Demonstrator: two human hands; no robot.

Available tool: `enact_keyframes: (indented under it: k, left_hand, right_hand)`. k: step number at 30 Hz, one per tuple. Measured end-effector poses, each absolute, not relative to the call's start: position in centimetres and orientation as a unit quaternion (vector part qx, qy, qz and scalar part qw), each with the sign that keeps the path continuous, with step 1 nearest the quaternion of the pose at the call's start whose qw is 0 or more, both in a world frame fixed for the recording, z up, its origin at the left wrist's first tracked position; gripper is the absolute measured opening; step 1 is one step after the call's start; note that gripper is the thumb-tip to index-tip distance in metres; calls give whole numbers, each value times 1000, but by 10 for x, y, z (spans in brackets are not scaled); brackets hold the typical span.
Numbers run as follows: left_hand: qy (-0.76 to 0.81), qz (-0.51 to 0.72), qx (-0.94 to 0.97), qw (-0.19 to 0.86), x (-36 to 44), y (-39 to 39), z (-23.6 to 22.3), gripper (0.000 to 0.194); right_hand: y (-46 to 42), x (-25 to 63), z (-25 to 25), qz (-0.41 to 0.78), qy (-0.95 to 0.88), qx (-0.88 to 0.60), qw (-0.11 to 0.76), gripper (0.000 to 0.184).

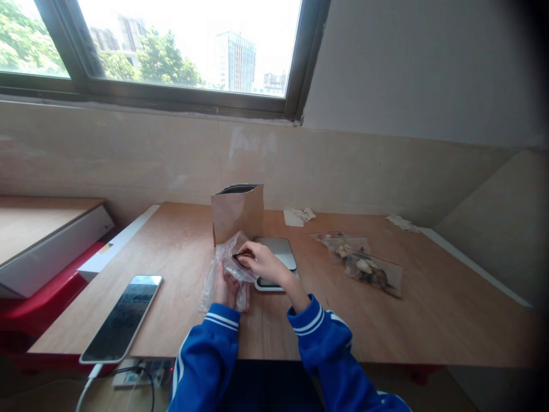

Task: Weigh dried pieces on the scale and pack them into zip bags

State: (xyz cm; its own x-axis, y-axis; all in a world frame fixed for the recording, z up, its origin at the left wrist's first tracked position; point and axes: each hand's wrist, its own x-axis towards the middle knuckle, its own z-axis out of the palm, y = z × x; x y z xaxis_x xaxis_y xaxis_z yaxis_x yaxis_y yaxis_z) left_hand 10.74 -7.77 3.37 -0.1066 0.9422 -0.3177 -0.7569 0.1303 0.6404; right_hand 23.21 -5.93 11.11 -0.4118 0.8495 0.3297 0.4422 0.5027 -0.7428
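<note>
- Fingers of the left hand (226, 287) grasp a clear plastic bag (237, 243), with its mouth spread, above the wooden table (184, 252).
- The right hand (263, 262) pinches a small dark piece (243, 254) at the mouth of this bag; whether it is already inside, I cannot tell.
- Behind the bag, a brown paper pouch (238, 214) stands upright, its top open.
- The scale (278, 249) is partly hidden by the right hand.
- Two filled bags (373, 272) lie to the right, overlapping.

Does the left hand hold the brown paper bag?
No, the left hand holds a clear plastic bag; the brown paper bag stands behind it.
</note>
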Motion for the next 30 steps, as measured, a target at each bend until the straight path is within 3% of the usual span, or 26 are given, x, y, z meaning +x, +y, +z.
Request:
enact_keyframes:
  k: [5, 8, 11, 18, 30]
  left_hand:
    - [336, 670, 130, 650, 111, -78, 39, 39]
    - [335, 682, 113, 640, 113, -77, 37, 40]
    - [357, 686, 99, 627, 112, -78, 37, 42]
    - [388, 665, 107, 629, 112, -83, 43, 42]
    - [334, 686, 120, 635, 112, -78, 34, 40]
  right_hand:
    - [-45, 230, 125, 271, -700, -436, 496, 14]
    - [-24, 228, 149, 202, -634, -422, 616, 23]
    - [6, 224, 182, 111, -615, -408, 666, 26]
    - [66, 211, 200, 10, -696, -423, 580, 20]
    - [73, 225, 181, 121, -748, -331, 562, 25]
